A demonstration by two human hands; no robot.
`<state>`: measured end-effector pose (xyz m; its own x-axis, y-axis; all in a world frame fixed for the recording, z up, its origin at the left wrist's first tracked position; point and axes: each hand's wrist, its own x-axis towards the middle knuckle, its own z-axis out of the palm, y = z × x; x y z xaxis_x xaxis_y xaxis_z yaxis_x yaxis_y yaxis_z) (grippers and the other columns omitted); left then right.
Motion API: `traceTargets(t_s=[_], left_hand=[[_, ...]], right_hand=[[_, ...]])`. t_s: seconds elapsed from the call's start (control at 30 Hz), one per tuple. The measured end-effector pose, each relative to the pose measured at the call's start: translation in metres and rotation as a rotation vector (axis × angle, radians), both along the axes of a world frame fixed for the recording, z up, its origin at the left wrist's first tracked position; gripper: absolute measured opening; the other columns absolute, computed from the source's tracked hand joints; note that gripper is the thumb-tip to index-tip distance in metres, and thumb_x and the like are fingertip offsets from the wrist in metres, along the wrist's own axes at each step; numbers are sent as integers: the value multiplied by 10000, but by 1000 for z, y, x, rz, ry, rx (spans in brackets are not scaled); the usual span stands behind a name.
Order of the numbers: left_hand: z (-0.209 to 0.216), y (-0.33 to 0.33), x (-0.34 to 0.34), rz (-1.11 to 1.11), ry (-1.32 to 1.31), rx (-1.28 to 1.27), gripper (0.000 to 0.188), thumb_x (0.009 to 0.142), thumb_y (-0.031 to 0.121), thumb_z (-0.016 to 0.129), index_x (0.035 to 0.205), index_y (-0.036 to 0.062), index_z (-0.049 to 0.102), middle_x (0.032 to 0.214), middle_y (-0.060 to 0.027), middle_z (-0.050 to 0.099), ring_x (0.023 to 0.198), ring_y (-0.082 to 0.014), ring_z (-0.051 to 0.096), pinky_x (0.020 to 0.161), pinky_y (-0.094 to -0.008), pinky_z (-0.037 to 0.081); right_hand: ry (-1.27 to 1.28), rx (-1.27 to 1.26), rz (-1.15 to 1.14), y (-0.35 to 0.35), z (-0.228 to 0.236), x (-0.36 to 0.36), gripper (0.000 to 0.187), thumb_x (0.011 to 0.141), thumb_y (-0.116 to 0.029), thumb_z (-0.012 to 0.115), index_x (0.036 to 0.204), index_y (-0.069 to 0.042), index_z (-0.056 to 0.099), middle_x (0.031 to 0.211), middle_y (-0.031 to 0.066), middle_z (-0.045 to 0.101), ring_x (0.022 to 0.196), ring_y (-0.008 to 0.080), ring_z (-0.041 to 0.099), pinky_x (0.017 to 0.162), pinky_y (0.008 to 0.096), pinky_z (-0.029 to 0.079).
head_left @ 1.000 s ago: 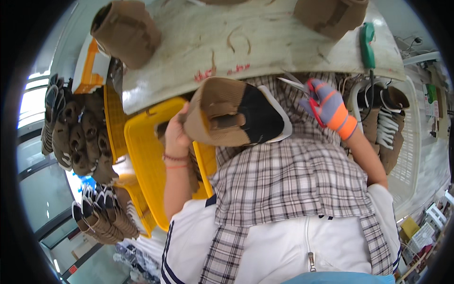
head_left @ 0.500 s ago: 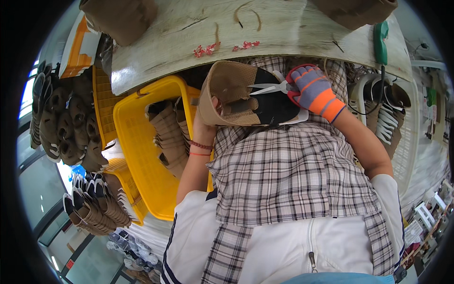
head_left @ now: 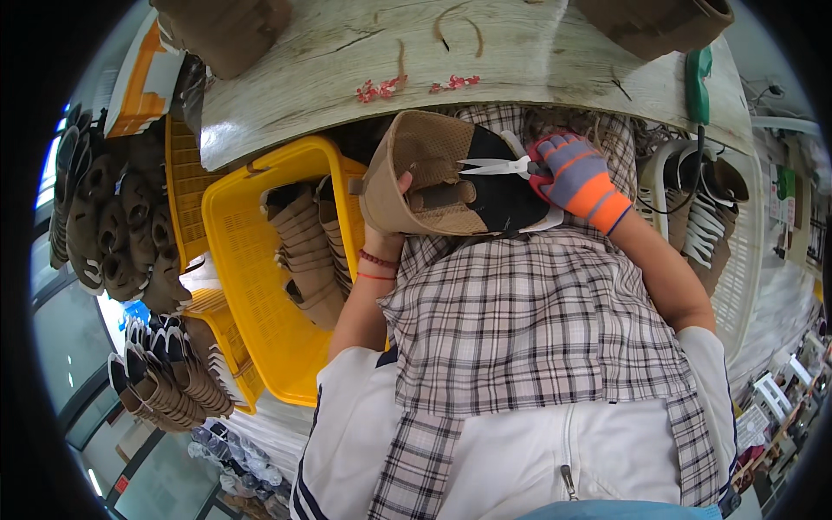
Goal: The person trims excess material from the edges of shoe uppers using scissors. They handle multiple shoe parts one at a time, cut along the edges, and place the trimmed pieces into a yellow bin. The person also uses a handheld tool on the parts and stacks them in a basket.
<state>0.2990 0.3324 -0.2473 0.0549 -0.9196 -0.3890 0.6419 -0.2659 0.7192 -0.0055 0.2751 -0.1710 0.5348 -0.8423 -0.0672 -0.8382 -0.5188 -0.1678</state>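
Upper [head_left: 433, 139], one, tan mesh with a black section and white edging: just above centre of the view, toward twelve o'clock, its tan opening facing nine o'clock, its black end three. Left hand [head_left: 384, 243], bare, two red bands at the wrist: pinching the upper's tan wall, a fingertip showing inside the opening, the other fingers hidden. Right hand [head_left: 576, 173], in a grey and orange glove: closed around the red handles of scissors [head_left: 498, 166], blades parted, tips toward nine o'clock, over the black section; contact between blades and upper cannot be told. Desk [head_left: 520, 69], pale, wood-grained: across twelve o'clock, bearing brown pieces [head_left: 230, 39] at eleven and one o'clock, pink scraps [head_left: 379, 89] near its front edge, and a green tool [head_left: 698, 87] with black cord at two. Yellow basket [head_left: 238, 277]: nine o'clock, with stacked uppers [head_left: 312, 260] inside. White crate [head_left: 752, 269]: three o'clock, likewise filled with crated uppers [head_left: 712, 243]. Dark uppers [head_left: 113, 230], piled: nine o'clock, beyond the basket. Further stack [head_left: 165, 386], tan with black and white: eight o'clock. Apron [head_left: 511, 338], plaid: below the upper, toward five o'clock.
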Motion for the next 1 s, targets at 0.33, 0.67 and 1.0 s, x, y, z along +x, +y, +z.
traceTargets(t_s=[0.33, 0.67, 1.0], left_hand=[[7, 2, -5, 17, 40, -3, 440, 799, 99, 716, 1195, 30, 537, 1118, -57, 576, 979, -195, 583, 781, -317, 536], [-10, 1, 2, -64, -99, -108, 497, 887, 285, 618, 1290, 61, 434, 1228, -84, 532, 1111, -225, 533, 918, -403, 488], [18, -9, -15, -86, -283, -207, 550, 874, 353, 622, 1298, 70, 414, 1243, -75, 514, 1120, -215, 523, 915, -390, 481]], right_hand=[[2, -3, 15, 2, -2, 15, 340, 708, -310, 695, 959, -107, 586, 948, 102, 612, 916, 272, 575, 820, 402, 444], [-14, -82, 27, 5, 15, 15, 383, 707, -354, 691, 965, -92, 583, 967, 99, 597, 935, 269, 562, 814, 394, 431], [-57, -292, 159, -14, 10, 54, 312, 737, -332, 659, 945, -104, 607, 924, 81, 601, 894, 250, 571, 798, 362, 434]])
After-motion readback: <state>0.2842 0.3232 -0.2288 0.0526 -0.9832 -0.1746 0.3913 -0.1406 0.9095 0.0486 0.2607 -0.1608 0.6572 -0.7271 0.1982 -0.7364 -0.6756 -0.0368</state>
